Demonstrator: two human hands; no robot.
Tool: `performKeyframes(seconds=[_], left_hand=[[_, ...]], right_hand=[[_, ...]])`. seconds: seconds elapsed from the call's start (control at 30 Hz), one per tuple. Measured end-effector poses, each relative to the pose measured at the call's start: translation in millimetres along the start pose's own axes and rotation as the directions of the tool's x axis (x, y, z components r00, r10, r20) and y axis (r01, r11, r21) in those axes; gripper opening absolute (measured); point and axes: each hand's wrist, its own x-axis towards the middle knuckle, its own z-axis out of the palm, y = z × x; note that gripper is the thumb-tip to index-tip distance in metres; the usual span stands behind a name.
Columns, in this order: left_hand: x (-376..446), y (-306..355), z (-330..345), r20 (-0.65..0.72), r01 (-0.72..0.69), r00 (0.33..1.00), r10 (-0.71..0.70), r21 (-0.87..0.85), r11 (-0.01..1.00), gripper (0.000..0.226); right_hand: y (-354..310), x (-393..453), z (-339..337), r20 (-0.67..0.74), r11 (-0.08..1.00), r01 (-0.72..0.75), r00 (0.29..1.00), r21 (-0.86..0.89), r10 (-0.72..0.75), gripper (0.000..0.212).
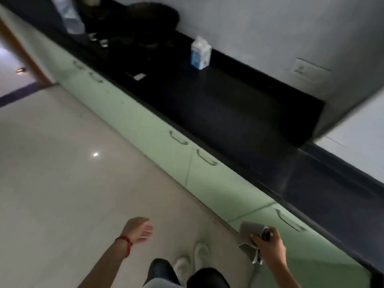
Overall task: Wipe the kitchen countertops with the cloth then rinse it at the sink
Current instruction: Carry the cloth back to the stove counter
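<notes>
Being gripped in the right hand (268, 244) is the grey cloth (250, 229) — held low beside the green cabinets, below the black countertop (228, 104) running away up-left. The left hand (139, 229) is hanging loosely open, holding nothing — farther from that countertop.

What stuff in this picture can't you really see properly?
- Dark round pot or pan at the far end of the countertop: too dark and blurred to name.
- Plastic bottle: top cut off by the frame edge.
- Carton: print too blurred to read.
- Dark thing held with the cloth in the right hand: too small to tell.
- Sink: not in view.
- Left hand: motion-blurred fingers.
</notes>
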Motion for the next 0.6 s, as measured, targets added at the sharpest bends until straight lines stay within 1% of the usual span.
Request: performKeyframes(seconds=[0.07, 0.13, 0.23, 0.3, 0.37, 0.47, 0.6], left_hand=[[2, -6, -20, -0.033, 0.019, 0.999, -0.023, -0.117, 0.993, 0.013], [5, -12, -39, -0.073, 0.051, 0.995, -0.071, -0.241, 0.969, 0.018], [12, -24, -62, -0.13, 0.092, 0.979, -0.156, -0.4, 0.912, 0.024], [11, -32, -72, -0.179, 0.088, 0.963, -0.2, -0.492, 0.866, 0.019], [11, -41, -80, -0.212, 0.084, 0.946, -0.247, -0.572, 0.816, 0.016], [12, -56, -93, -0.225, 0.099, 0.915, -0.335, -0.68, 0.727, 0.016], [17, -71, -118, -0.245, 0.076, 0.869, -0.429, -0.792, 0.606, 0.017]], right_hand=[[-24, 18, 16, 0.064, 0.992, 0.044, 0.997, -0.119, -0.036, 0.047], [-50, 32, 35, 0.151, 0.97, 0.11, 0.985, -0.218, -0.078, 0.046], [-90, 54, 66, 0.289, 0.91, 0.248, 0.945, -0.333, -0.152, 0.044], [-120, 66, 86, 0.368, 0.865, 0.311, 0.916, -0.393, -0.163, 0.047], [-149, 72, 108, 0.429, 0.831, 0.37, 0.885, -0.416, -0.179, 0.047], [-192, 74, 149, 0.52, 0.759, 0.484, 0.824, -0.436, -0.227, 0.047], [-249, 59, 220, 0.613, 0.691, 0.592, 0.743, -0.414, -0.269, 0.048]])
